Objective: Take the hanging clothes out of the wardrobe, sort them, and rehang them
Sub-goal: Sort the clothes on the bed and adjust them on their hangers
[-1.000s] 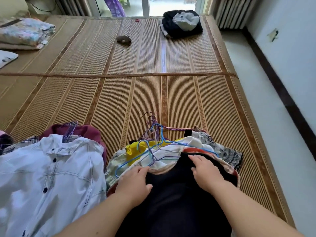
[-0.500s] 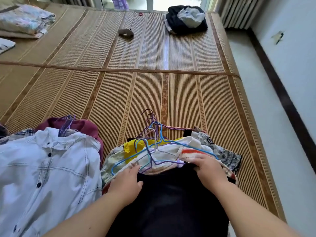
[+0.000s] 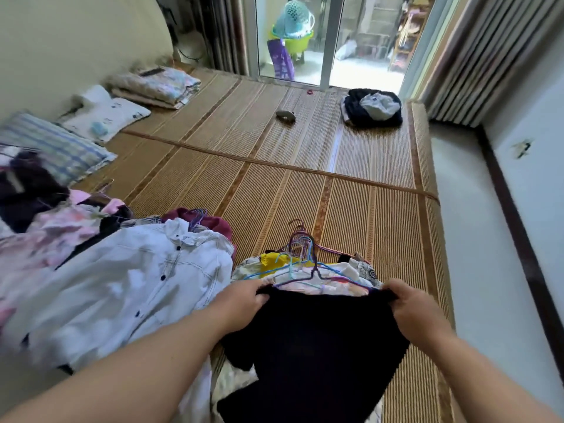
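Black, matte and soft-looking: holding one dark garment (image 3: 314, 346) by its top edge at the near end of the bed, over a mixed heap. Pinching its left corner with the curled fingers (image 3: 259, 296) of the left hand (image 3: 241, 300), and its right corner the same way with the right hand (image 3: 409, 303); fingertips tucking under the cloth, hard to see. Running off the bottom of the view, so showing no hem.

Lying just beyond it, one heap of patterned clothes (image 3: 345, 277) with yellow showing, topped by a tangle of thin wire hangers (image 3: 300, 251) in blue and purple, too knotted for counting. Spreading out to the left, one white shirt (image 3: 128, 288) with dark buttons, covering a maroon piece (image 3: 213, 221); blurring further left into pink and dark fabric.

Carrying all this, a ribbed straw-coloured mat (image 3: 274, 190) with brown bands. Resting far off on it, one dark bundle (image 3: 370, 109) with a grey piece on top, one small grey object (image 3: 285, 115) of unclear kind, one striped pillow (image 3: 52, 145), one white pillow (image 3: 103, 116) and one folded quilt (image 3: 155, 87).
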{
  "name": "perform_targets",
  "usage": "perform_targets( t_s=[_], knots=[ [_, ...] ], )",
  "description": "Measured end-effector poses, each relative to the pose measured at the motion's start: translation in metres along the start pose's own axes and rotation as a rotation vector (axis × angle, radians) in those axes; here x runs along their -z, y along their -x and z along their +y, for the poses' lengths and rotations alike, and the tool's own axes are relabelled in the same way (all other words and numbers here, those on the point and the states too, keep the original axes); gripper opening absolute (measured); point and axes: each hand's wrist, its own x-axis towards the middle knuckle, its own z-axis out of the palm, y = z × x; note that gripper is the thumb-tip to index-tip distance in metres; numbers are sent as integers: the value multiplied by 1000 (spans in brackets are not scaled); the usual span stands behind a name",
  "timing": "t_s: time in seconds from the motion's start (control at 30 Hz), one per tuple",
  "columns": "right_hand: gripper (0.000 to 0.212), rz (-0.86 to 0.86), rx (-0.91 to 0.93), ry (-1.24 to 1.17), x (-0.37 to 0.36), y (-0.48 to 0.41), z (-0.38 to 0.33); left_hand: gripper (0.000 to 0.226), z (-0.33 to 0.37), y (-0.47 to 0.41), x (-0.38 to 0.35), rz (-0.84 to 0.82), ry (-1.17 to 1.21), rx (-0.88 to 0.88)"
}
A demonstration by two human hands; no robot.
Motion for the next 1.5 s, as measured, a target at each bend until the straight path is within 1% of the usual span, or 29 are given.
perform_targets(
  t_s=[0.13, 0.2, 0.3, 0.37, 0.47, 0.6, 0.73, 0.9, 1.07, 1.2, 1.3, 1.4, 1.5],
  knots=[
    [32, 5, 81, -46, 45, 38, -31, 19, 17, 52, 42, 69, 42, -45],
    [31, 49, 115, -49, 66, 54, -45, 16, 28, 72, 63, 97, 47, -86],
    [37, 110, 135, -22, 97, 70, -60, 13, 51, 92, 93, 144, 40, -171],
    [32, 146, 154, -3, 121, 80, -64, 9, 74, 99, 109, 173, 52, -224],
    [22, 192, 172, -9, 157, 90, -63, 9, 110, 102, 127, 214, 113, -282],
    [21, 269, 173, -17, 204, 98, -52, 17, 160, 92, 143, 224, 207, -343],
    [20, 364, 126, -39, 239, 106, -22, 19, 219, 79, 143, 217, 192, -418],
    [16, 433, 37, -90, 280, 126, 58, 14, 317, 72, 104, 173, 188, -504],
    [15, 446, 28, -51, 333, 149, 172, 19, 429, 74, 29, 231, 195, -564],
    [18, 358, 76, 22, 383, 157, 250, 16, 505, 78, -49, 257, 323, -484],
    [19, 317, 31, 86, 410, 160, 294, 13, 547, 79, -95, 230, 324, -414],
    [19, 312, 11, 107, 434, 150, 326, 13, 579, 80, -122, 242, 334, -400],
    [19, 308, 40, 126, 448, 128, 345, 14, 597, 71, -139, 289, 326, -373]
  ],
)
